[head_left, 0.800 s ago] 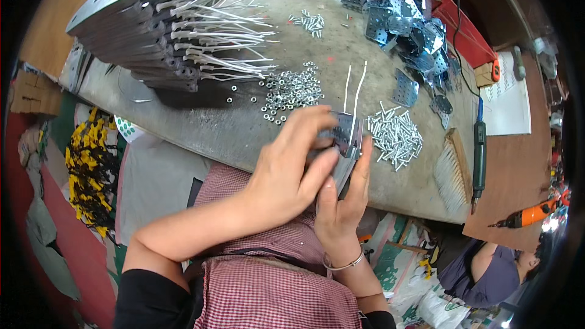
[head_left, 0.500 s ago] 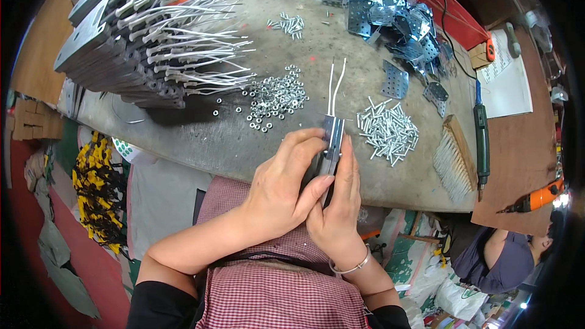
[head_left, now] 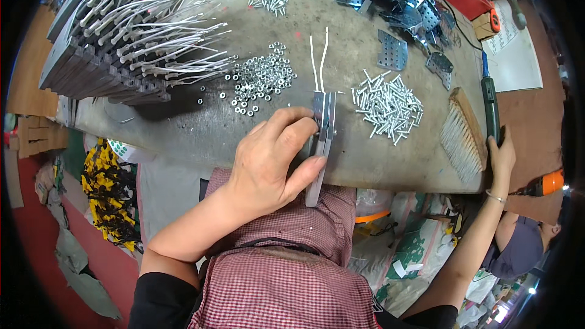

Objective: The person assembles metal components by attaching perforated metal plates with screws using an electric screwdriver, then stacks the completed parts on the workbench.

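Observation:
My left hand (head_left: 277, 158) is closed on a narrow dark metal part (head_left: 323, 140), held at the table's front edge. Two white wires (head_left: 322, 58) rise from its far end, and a small bolt end sticks out of its right side. At the far right, my right hand (head_left: 503, 155) has its fingers round the lower end of a dark green electric screwdriver (head_left: 489, 100), partly hiding its tip. Right of the metal part lies a heap of silver screws (head_left: 390, 106); hex nuts (head_left: 262, 79) are piled to its left.
Stacked grey parts with white wires (head_left: 103, 67) fill the left side. Blue perforated metal plates (head_left: 393, 49) lie at the back right, a wooden-backed brush (head_left: 464, 134) beside the screwdriver. Shorter screws (head_left: 271, 3) sit farther back. An orange power tool (head_left: 545, 184) and another person (head_left: 518, 247) are at right.
My right hand has left the metal part and reached right to the electric screwdriver. My left hand keeps the part alone. The whole view has shifted slightly.

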Demonstrator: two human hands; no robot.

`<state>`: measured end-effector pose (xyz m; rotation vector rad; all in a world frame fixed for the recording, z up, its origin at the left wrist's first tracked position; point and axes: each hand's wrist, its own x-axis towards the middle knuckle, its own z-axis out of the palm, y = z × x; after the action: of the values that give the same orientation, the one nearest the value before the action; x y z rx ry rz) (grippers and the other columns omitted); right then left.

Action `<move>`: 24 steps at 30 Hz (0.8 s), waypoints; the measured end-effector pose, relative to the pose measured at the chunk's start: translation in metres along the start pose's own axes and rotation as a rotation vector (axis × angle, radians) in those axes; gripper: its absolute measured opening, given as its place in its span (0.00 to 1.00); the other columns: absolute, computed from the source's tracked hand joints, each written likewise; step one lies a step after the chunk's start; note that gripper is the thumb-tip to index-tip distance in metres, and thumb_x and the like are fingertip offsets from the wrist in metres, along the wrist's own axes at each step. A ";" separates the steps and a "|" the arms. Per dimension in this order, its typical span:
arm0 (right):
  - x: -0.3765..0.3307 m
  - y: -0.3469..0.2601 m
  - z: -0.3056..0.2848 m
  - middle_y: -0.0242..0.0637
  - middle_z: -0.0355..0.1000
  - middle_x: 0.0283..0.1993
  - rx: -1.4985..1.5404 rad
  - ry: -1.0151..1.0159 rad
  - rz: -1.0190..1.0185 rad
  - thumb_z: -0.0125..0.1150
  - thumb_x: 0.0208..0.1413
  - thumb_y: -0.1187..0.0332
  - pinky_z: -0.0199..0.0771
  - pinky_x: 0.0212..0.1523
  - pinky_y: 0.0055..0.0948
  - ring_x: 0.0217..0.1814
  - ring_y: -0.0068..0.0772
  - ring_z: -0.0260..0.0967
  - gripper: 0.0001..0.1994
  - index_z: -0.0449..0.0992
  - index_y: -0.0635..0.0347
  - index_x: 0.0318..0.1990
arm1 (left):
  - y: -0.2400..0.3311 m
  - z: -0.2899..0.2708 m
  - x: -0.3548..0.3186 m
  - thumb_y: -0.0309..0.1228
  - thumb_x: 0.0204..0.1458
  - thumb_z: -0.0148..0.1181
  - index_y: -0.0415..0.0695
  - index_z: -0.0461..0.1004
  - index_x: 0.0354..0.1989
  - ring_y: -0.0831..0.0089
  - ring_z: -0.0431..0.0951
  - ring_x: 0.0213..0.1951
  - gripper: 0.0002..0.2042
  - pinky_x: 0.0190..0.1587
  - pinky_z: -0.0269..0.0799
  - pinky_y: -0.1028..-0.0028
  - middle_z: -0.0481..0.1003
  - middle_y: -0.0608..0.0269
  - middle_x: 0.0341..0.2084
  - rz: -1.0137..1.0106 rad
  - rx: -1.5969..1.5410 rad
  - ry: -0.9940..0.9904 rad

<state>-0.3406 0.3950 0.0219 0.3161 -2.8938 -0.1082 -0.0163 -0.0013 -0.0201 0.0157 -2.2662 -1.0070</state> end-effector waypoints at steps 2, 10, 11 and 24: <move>0.008 0.004 0.001 0.53 0.68 0.53 -0.204 -0.040 -0.028 0.59 0.50 0.61 0.67 0.51 0.41 0.53 0.52 0.67 0.32 0.59 0.59 0.62 | 0.000 0.001 0.002 0.35 0.45 0.62 0.38 0.68 0.42 0.56 0.74 0.33 0.18 0.35 0.71 0.66 0.71 0.51 0.40 0.012 -0.011 -0.006; 0.014 0.008 -0.013 0.46 0.72 0.44 0.321 0.033 -0.002 0.58 0.51 0.64 0.71 0.45 0.33 0.44 0.41 0.71 0.27 0.64 0.66 0.58 | 0.000 -0.008 -0.001 0.34 0.45 0.64 0.36 0.62 0.47 0.51 0.73 0.41 0.25 0.41 0.70 0.64 0.71 0.49 0.42 -0.012 -0.038 -0.043; 0.015 0.021 -0.009 0.43 0.72 0.39 0.718 0.080 0.030 0.57 0.51 0.65 0.71 0.43 0.29 0.40 0.36 0.72 0.26 0.65 0.67 0.57 | 0.001 -0.011 -0.001 0.34 0.45 0.64 0.36 0.62 0.47 0.51 0.73 0.41 0.25 0.41 0.70 0.64 0.71 0.49 0.42 -0.009 -0.026 -0.034; -0.095 -0.173 -0.095 0.32 0.51 0.34 2.469 -0.226 -0.334 0.60 0.50 0.71 0.59 0.44 0.27 0.36 0.24 0.54 0.31 0.53 0.64 0.61 | -0.014 -0.080 -0.005 0.20 0.38 0.64 0.41 0.74 0.33 0.61 0.73 0.31 0.11 0.33 0.70 0.68 0.71 0.60 0.27 -0.190 0.703 -0.001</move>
<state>-0.1926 0.2424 0.0768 0.9181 -1.1911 3.1069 0.0296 -0.0628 0.0068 0.5339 -2.5368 -0.2482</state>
